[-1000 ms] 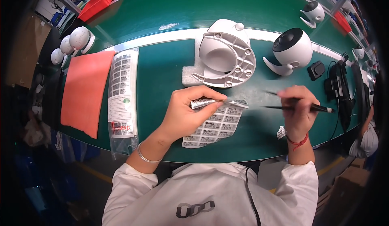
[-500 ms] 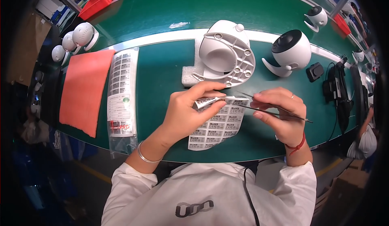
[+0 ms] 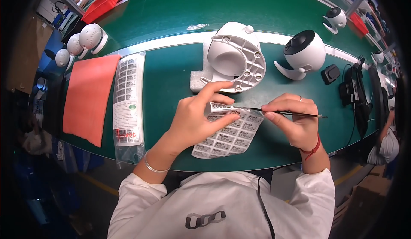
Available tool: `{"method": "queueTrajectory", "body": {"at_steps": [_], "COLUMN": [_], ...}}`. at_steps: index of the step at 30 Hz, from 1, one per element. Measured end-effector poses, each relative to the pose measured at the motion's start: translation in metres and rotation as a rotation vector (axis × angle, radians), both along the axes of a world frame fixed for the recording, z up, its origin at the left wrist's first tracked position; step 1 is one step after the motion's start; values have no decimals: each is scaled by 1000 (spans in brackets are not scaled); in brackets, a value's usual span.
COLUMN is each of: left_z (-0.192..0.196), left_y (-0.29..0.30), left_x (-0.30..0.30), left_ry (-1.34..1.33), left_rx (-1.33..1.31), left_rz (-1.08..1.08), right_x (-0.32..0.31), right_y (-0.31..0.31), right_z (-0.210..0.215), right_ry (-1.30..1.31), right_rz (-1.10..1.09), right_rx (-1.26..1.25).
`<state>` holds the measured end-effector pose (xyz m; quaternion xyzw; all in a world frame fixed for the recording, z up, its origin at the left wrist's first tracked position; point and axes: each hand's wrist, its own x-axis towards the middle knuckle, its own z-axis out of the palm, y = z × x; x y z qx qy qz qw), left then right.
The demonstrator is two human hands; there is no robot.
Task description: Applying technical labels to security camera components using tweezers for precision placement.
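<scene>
My left hand [image 3: 188, 121] pinches the curled upper edge of a sheet of small silver-grey labels [image 3: 227, 142] between thumb and fingers. The rest of the sheet hangs down over the front of the table. In my right hand [image 3: 302, 125] is a pair of dark tweezers [image 3: 314, 115], held level with the tips pointing left. Those tips meet the sheet's upper edge; whether a label is between them I cannot make out. Just beyond my hands lies a white round device [image 3: 233, 29], its ribbed base [image 3: 257, 74] turned toward me, propped on white foam [image 3: 198, 80].
At the right stands a white device with a black face [image 3: 305, 55], near a small black block [image 3: 330, 74] and a black cabled tool [image 3: 353, 89]. On the left lie an orange foam sheet [image 3: 90, 97] and a bagged label roll [image 3: 128, 97]. White devices [image 3: 90, 37] stand behind.
The tweezers' spread arms have come together, with the tips at the sheet's upper edge. My right fingers have closed up, and the sheet's lower part has swung slightly left.
</scene>
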<state>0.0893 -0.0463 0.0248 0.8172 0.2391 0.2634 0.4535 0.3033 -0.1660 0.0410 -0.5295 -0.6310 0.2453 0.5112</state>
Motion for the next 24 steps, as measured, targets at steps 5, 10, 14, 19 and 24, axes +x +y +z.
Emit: {"method": "queueTrajectory", "body": {"at_steps": [5, 10, 14, 19, 24], "left_z": [3, 13, 13, 10, 9], "left_y": [-2, 12, 23, 17, 13], "left_x": [-2, -16, -19, -20, -17], "left_ry": [43, 154, 186, 143, 108], "left_rx": [-182, -106, -118, -40, -39], "left_rz": [17, 14, 29, -35, -82], "right_x": [-2, -12, -19, -14, -16], "right_y": [4, 2, 5, 13, 10], "right_z": [-4, -1, 1, 6, 3], "right_ry": [-49, -362, -374, -44, -28], "right_rz": [-46, -143, -55, 34, 50], "right_rx": [73, 312, 339, 17, -43]}}
